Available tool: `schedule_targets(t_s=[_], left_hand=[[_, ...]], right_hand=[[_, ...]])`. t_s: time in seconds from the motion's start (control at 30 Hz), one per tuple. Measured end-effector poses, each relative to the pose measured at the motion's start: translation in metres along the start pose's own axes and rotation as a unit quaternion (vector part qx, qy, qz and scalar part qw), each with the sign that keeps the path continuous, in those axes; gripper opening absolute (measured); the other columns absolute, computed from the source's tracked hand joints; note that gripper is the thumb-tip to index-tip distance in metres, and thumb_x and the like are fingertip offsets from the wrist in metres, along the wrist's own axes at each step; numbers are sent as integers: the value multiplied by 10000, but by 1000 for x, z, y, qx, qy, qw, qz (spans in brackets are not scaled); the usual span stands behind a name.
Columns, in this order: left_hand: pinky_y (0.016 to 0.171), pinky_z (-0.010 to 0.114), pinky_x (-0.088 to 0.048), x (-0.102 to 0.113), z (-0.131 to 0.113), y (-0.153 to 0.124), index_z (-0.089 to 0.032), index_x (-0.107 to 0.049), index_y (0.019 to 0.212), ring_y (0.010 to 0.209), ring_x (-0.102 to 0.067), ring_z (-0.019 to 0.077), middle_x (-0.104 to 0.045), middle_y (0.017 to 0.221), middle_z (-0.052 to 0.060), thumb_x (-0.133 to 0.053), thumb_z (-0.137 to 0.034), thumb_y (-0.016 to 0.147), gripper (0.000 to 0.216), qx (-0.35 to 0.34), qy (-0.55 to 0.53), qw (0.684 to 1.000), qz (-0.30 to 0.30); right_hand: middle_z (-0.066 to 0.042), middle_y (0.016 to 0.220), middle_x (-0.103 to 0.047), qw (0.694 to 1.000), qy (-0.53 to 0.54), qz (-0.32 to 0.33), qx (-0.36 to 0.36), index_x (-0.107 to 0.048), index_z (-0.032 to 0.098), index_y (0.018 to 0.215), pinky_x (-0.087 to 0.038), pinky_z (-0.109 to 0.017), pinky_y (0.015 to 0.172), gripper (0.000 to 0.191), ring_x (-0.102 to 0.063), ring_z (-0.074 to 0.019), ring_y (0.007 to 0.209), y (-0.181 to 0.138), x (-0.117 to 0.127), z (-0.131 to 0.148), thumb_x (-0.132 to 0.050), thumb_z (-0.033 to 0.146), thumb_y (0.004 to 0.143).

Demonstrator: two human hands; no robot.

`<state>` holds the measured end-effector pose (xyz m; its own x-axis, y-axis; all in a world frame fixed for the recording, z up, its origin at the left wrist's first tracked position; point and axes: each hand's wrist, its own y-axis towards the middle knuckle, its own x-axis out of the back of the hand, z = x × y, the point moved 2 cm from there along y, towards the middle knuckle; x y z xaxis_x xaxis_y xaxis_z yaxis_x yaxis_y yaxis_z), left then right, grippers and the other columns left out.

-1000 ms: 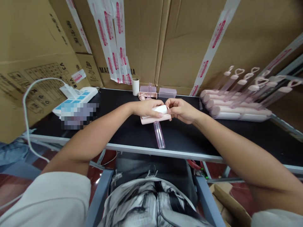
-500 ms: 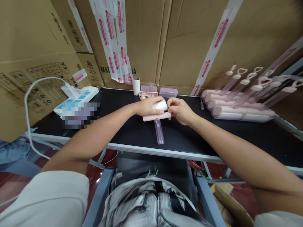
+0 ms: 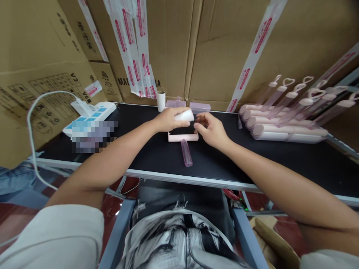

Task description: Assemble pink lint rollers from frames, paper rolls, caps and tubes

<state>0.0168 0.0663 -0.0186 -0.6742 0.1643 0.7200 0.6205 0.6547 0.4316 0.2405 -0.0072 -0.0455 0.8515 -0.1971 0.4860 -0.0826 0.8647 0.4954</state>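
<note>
My left hand (image 3: 167,118) is wrapped round a white sticky-paper roll (image 3: 185,115), holding it above the black table (image 3: 151,157). Just to its right is my right hand (image 3: 211,130), fingers curved and apart, with nothing seen in them. Between and below the hands lies a pink lint roller frame (image 3: 183,138), its end arms pointing away from me. Its see-through purple handle (image 3: 186,153) points toward me. Whether my right fingertips touch the frame's right end I cannot tell.
Behind the hands stand a cardboard core (image 3: 160,101) and purple plastic covers (image 3: 199,108). Several pink lint rollers (image 3: 288,133) with heart-shaped loops are stacked at right. A power strip (image 3: 91,118) with a white cable sits at left. Cardboard (image 3: 232,48) walls the back.
The pink frame has come to rest lower on the table, apart from the roll. My left hand has moved slightly left and up with the roll, and my right fingers have opened.
</note>
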Motion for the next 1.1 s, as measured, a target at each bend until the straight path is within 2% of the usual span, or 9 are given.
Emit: schedule_targets(t_s=[0.07, 0.13, 0.23, 0.33, 0.73, 0.87, 0.97, 1.03, 1.1], left_hand=[[1166, 473, -500, 0, -3, 0, -199, -767, 1389, 1282, -724, 344, -792, 1372, 128, -858, -627, 790, 741, -23, 34, 999, 31], [1139, 456, -509, 0, -6, 0, -213, -786, 1368, 1238, -741, 330, -807, 1337, 113, -859, -625, 797, 708, -49, 49, 996, 48], [1075, 431, -525, 1, -10, -1, -232, -794, 1373, 1201, -750, 322, -820, 1306, 101, -852, -645, 806, 704, -55, 58, 995, 60], [1024, 414, -530, 2, -14, -3, -255, -801, 1372, 1162, -759, 314, -834, 1269, 84, -858, -641, 800, 693, -39, 68, 994, 74], [991, 394, -523, 5, -18, -3, -268, -825, 1320, 1123, -763, 305, -843, 1216, 69, -911, -580, 747, 658, -43, 79, 994, 70], [1015, 405, -519, 5, -23, -3, -268, -821, 1297, 1172, -753, 319, -837, 1242, 67, -889, -564, 772, 607, -46, 92, 993, 64], [1028, 421, -520, 4, -25, -2, -251, -801, 1303, 1177, -743, 327, -827, 1246, 76, -871, -567, 786, 610, -13, 87, 995, 43], [995, 438, -525, 2, -23, -2, -209, -773, 1317, 1132, -738, 334, -816, 1220, 101, -851, -591, 799, 648, 21, 78, 996, 31], [947, 445, -527, 1, -19, -1, -167, -742, 1287, 1064, -725, 331, -798, 1161, 120, -836, -635, 801, 682, 49, 60, 997, 20]], right_hand=[[-136, 1264, -819, 999, 22, 5, 33, -713, 174, 1408, -628, -482, 1014, 544, -799, -305, 1084, 3, 6, 1, -715, 403, 914], [-119, 1305, -822, 998, 31, 29, 49, -726, 191, 1452, -603, -495, 1081, 559, -792, -314, 1156, 5, 10, 2, -713, 414, 939], [-79, 1256, -849, 996, 28, 59, 53, -821, 214, 1323, -590, -488, 1104, 442, -796, -324, 1166, 6, 14, 5, -709, 414, 945], [-62, 1173, -867, 996, 24, 72, 51, -863, 222, 1224, -609, -477, 1051, 388, -812, -323, 1081, 7, 15, 7, -731, 428, 923], [-67, 1038, -867, 994, 31, 79, 68, -873, 208, 1129, -622, -430, 908, 368, -799, -284, 908, 7, 19, 12, -745, 443, 876], [-61, 1052, -857, 995, 40, 76, 54, -850, 216, 1165, -636, -431, 910, 376, -801, -285, 929, 6, 16, 12, -748, 401, 853], [-64, 1074, -845, 996, 68, 36, 44, -821, 216, 1161, -639, -452, 973, 365, -792, -283, 978, 8, 14, 12, -746, 346, 829], [-54, 1034, -831, 991, 135, 3, -3, -786, 224, 1091, -653, -456, 972, 290, -784, -263, 960, 11, 13, 12, -739, 299, 815], [-29, 960, -807, 967, 238, -17, -86, -723, 239, 991, -678, -435, 931, 200, -779, -230, 907, 14, 14, 11, -739, 240, 792]])
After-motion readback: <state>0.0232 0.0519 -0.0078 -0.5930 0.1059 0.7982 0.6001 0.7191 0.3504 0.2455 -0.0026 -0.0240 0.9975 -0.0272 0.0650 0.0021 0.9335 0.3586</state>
